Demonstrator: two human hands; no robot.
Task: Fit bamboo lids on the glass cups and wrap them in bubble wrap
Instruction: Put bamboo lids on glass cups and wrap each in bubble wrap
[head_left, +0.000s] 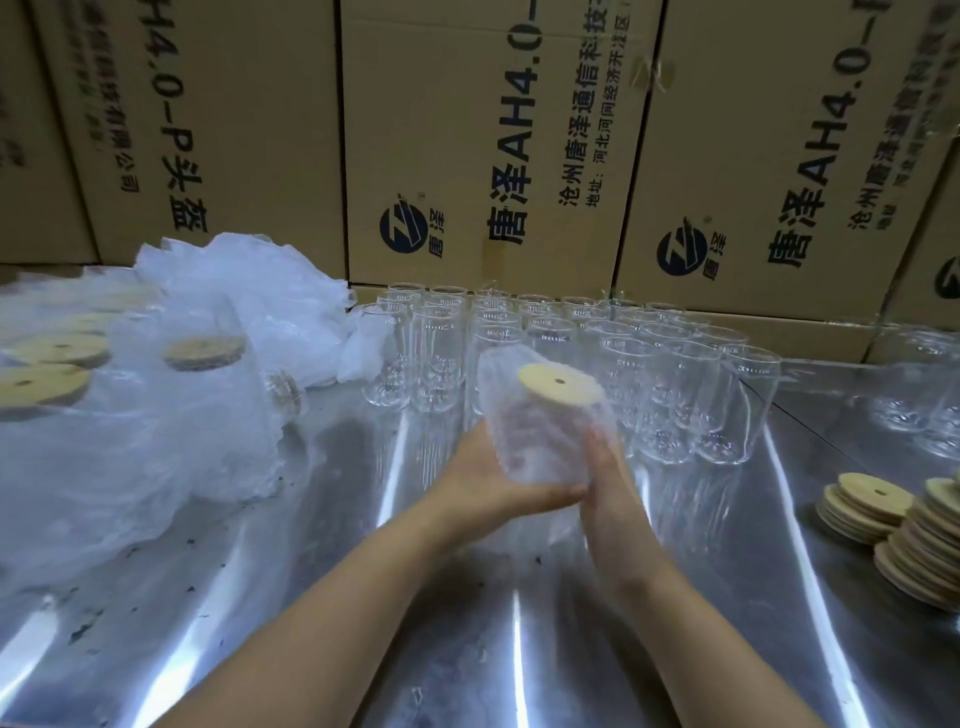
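Note:
Both of my hands hold one glass cup (540, 436) above the middle of the metal table. A round bamboo lid (560, 385) with a small hole caps it, and bubble wrap (501, 395) surrounds its wall. My left hand (485, 480) cups the base from below and the left, fingers curled under it. My right hand (605, 467) lies against the cup's right side, fingers pointing up. Behind it stand several bare glass cups (670, 374) in rows. Loose bamboo lids (878, 506) are stacked at the right.
A heap of bubble-wrapped, lidded cups (156, 395) fills the left of the steel table (467, 623). Cardboard boxes (493, 145) wall off the back. More glass cups (924, 395) stand at the far right edge.

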